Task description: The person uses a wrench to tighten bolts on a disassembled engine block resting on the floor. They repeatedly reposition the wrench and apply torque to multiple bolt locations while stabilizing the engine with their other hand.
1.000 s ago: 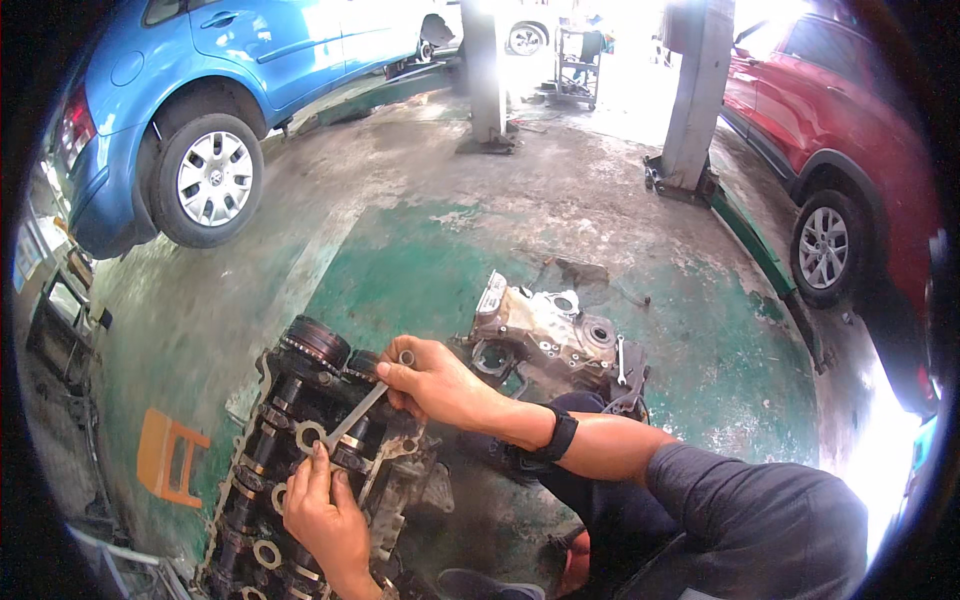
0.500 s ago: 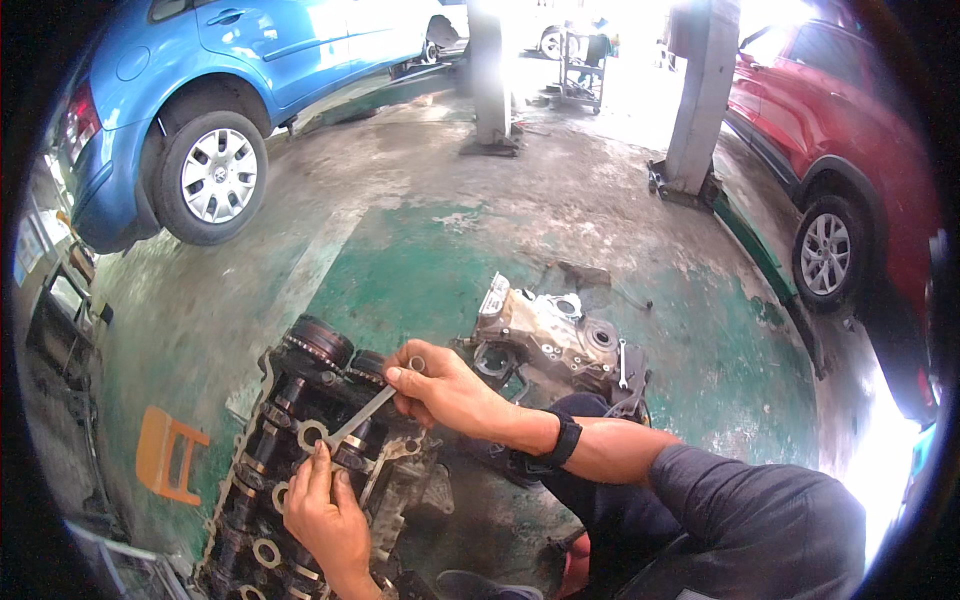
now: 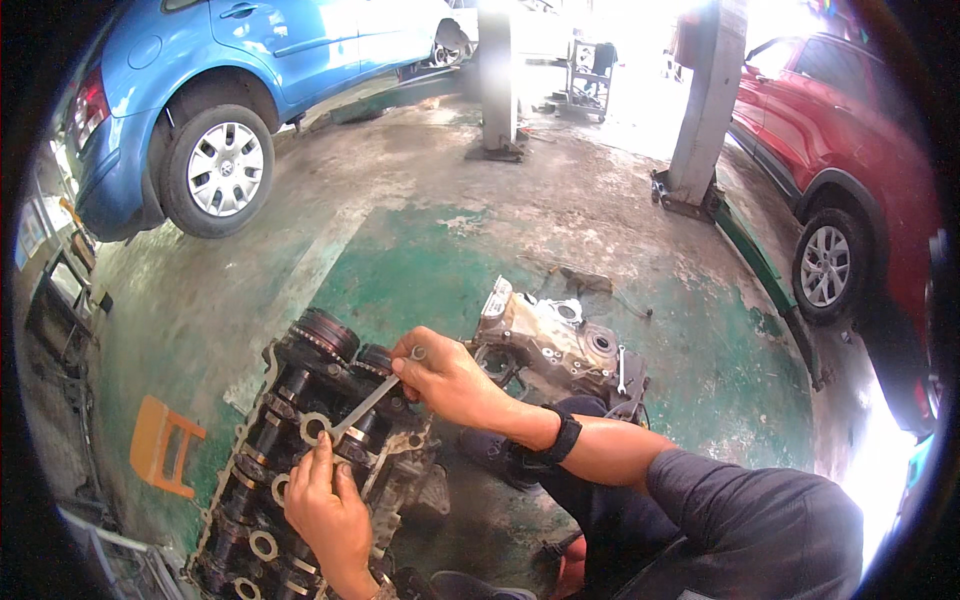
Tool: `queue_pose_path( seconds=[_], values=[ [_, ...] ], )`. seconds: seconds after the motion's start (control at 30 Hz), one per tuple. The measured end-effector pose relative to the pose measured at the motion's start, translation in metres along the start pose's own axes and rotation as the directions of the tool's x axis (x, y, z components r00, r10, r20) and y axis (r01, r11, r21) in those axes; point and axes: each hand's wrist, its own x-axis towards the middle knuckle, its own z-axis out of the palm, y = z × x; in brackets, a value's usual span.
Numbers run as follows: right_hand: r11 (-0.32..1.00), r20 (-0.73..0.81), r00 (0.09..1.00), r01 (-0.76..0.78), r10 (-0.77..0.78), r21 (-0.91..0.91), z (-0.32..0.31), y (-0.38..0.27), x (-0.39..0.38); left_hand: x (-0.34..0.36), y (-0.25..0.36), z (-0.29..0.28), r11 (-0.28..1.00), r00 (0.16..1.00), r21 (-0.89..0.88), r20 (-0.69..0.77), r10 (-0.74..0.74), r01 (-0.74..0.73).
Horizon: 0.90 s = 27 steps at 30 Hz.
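My right hand (image 3: pixel 452 382) is closed around the upper part of a long metal wrench (image 3: pixel 366 407), its ring end (image 3: pixel 418 353) showing above the fingers. The wrench slants down left across a dark, oily engine cylinder head (image 3: pixel 262 440). Its lower end sits beside a pale round tube rim (image 3: pixel 315 428), and what it fits there is hidden. My left hand (image 3: pixel 328 510) has its fingers stretched out, index fingertip touching near that lower end, thumb apart. Toothed camshaft sprockets (image 3: pixel 320 338) stand at the head's far end.
A metal engine cover (image 3: pixel 548 325) lies on the green floor to the right, with another wrench (image 3: pixel 622 370) on it. An orange plastic stool (image 3: pixel 160 445) stands at left. Beyond are a blue car (image 3: pixel 290 40), a red car (image 3: pixel 850 130) and lift posts (image 3: pixel 705 110).
My right hand and the wrench's upper end have shifted slightly away from me. The left fingertip stays by the wrench's lower end. The whole view has moved a little.
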Motion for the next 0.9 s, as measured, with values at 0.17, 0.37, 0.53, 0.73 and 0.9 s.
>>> queue_pose_path(
  seconds=[0.17, 0.37, 0.53, 0.73, 0.9],
  values=[
    [1.0, 0.009, 1.0, -0.021, 0.021, 0.006, -0.002, 0.001, -0.001, 0.0, 0.002, -0.002, 0.999, 0.999, -0.023, 0.028, -0.041, 0.042],
    [1.0, -0.005, 1.0, -0.003, 0.003, 0.004, -0.003, 0.004, -0.004, 0.002, 0.003, -0.003, 0.999, 0.999, -0.031, 0.034, -0.041, 0.042],
    [0.993, -0.039, 0.993, 0.112, -0.113, -0.035, -0.002, 0.008, -0.011, 0.001, 0.005, -0.004, 0.999, 1.0, -0.039, 0.004, -0.022, 0.022],
    [0.992, -0.042, 0.992, 0.121, -0.123, -0.04, -0.004, 0.013, -0.014, 0.005, 0.009, -0.007, 0.997, 0.998, -0.062, 0.045, -0.042, 0.045],
    [0.989, -0.057, 0.99, 0.128, -0.132, -0.079, -0.004, 0.007, -0.024, 0.004, -0.002, -0.004, 0.993, 1.0, -0.112, 0.023, -0.018, 0.021]
  ],
)
